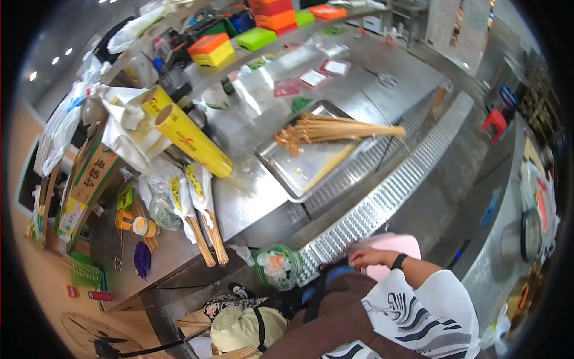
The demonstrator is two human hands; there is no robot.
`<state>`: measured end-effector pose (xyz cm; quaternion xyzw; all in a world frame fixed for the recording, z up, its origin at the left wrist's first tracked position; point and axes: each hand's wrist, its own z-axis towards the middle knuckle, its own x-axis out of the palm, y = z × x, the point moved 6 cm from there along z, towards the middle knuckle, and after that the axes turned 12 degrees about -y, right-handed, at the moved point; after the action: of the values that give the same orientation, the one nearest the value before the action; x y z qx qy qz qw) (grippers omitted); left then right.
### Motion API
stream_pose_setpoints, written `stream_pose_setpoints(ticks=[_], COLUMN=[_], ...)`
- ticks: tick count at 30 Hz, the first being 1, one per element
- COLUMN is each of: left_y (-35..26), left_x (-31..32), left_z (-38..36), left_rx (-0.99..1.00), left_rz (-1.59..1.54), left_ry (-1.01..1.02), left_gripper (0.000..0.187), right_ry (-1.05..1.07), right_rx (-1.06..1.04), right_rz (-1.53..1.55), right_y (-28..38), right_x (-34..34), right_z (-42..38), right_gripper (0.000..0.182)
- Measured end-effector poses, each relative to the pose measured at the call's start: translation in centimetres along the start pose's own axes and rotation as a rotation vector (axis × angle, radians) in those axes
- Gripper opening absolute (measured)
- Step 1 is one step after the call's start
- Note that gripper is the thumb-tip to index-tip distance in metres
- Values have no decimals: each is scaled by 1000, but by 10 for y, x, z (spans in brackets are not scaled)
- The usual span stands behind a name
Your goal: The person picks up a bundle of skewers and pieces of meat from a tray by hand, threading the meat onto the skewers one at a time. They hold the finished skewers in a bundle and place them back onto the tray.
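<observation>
My right hand [373, 258] lies at the pink item [408, 244] beside my apron [338, 308], grip I cannot tell; left hand not visible. Caution: bumping the overhanging skewers [353, 127] could tip them off the tray [280, 173].

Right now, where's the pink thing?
In the head view, the pink thing is low and right of centre, partly covered by your right hand and just to the lower right of the ridged metal strip.
</observation>
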<state>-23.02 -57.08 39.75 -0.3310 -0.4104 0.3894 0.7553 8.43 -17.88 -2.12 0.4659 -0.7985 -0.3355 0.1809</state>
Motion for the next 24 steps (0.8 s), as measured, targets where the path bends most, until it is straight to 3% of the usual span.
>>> stream_pose_setpoints(ticks=[3,4,5,7,12,15,17,19,21,24], left_y=[56,65,69,76,116,139,165,187,211,240], left_x=[-21,-10,30,78,110,131,147,165,187,219], left_z=[35,27,12,4,9,15,22,22,20,22], left_rx=[-301,-241,-279,-306,-335,-353,-346,-399,-400,-393], left_rz=[-367,-222,-227,-111,5,55,202,188,286,480], left_ry=[523,309,336,-96,51,37,193,156,260,251], left_gripper=[34,32,32,24,18,19,18,18,17,19], right_ry=[-146,-200,-250,-346,-533,-647,-712,-725,-750,-756], right_rx=[59,66,87,211,288,303,300,312,354,340], right_rz=[-75,-38,29,42,-62,-233,-346,-367,-316,-460], right_y=[-31,-39,-64,-80,-191,-211,-218,-223,-232,-203], right_x=[-17,-22,-27,-33,-48,-55,-64,-76,-96,-133], right_z=[-37,-53,-59,-95,-107,-111,-109,-99,-87,-60], right_gripper=[37,37,38,40,43,46,48,48,47,44])
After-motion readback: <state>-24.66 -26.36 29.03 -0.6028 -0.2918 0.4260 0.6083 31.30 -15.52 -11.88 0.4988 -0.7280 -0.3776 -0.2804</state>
